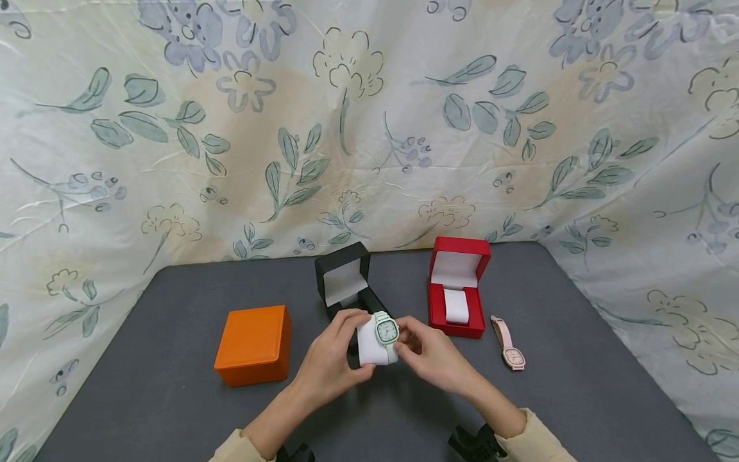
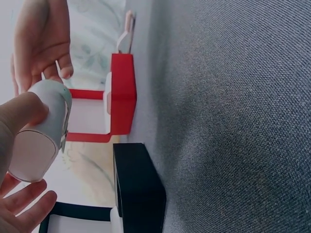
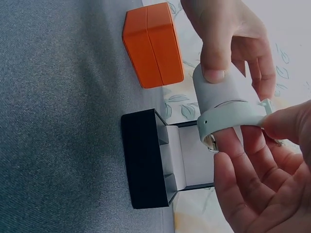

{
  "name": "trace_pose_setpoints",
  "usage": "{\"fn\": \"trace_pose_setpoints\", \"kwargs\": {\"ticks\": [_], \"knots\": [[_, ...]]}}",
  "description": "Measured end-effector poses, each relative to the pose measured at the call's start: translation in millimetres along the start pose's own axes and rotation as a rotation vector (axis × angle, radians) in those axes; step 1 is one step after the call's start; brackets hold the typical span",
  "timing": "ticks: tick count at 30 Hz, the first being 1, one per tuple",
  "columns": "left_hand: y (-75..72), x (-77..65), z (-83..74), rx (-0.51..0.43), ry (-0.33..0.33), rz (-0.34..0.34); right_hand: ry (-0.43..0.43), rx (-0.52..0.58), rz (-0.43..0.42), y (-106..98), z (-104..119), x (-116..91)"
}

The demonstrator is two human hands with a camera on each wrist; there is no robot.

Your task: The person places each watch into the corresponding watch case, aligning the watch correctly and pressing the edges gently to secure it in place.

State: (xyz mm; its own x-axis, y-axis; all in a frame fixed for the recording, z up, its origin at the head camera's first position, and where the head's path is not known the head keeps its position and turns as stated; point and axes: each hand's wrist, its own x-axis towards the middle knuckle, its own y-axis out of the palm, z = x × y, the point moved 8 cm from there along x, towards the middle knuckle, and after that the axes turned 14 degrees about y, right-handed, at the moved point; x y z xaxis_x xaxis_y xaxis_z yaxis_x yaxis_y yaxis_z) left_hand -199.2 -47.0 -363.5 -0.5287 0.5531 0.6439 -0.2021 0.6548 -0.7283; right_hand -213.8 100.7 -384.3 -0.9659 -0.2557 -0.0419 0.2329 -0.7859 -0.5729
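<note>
My left hand (image 1: pixel 329 356) holds a white watch cushion (image 1: pixel 369 344) by its left end, thumb below and fingers above in the head view. A mint-green watch (image 1: pixel 387 331) lies around the cushion's right end, its square dial facing up. With thumb and fingers, my right hand (image 1: pixel 430 354) pinches the watch strap (image 3: pixel 233 118); in the right wrist view some fingertips (image 3: pixel 228 141) reach under the strap's loop. Just behind the hands stands a black watch box (image 1: pixel 364 258) with its lid up, partly hidden by the left hand and cushion.
An orange box (image 1: pixel 254 340) with its lid down stands to the left. On the right is a red watch box (image 1: pixel 482 314), lid up, a white cushion (image 1: pixel 456 307) inside. A pink watch (image 1: pixel 512 357) lies beside it. A floral curtain (image 1: pixel 369 128) hangs behind the grey tabletop (image 1: pixel 161 359).
</note>
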Motion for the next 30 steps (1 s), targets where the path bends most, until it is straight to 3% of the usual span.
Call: {"fn": "trace_pose_setpoints", "kwargs": {"ticks": [9,30], "knots": [[0.5,2.5,-1.2,0.032,0.001,0.018,0.023,-0.029,-0.006,0.3,-1.1,-2.2],[-0.3,2.6,-3.4,0.061,0.007,-0.019,0.112,-0.092,-0.016,0.9,-4.7,-4.9]]}}
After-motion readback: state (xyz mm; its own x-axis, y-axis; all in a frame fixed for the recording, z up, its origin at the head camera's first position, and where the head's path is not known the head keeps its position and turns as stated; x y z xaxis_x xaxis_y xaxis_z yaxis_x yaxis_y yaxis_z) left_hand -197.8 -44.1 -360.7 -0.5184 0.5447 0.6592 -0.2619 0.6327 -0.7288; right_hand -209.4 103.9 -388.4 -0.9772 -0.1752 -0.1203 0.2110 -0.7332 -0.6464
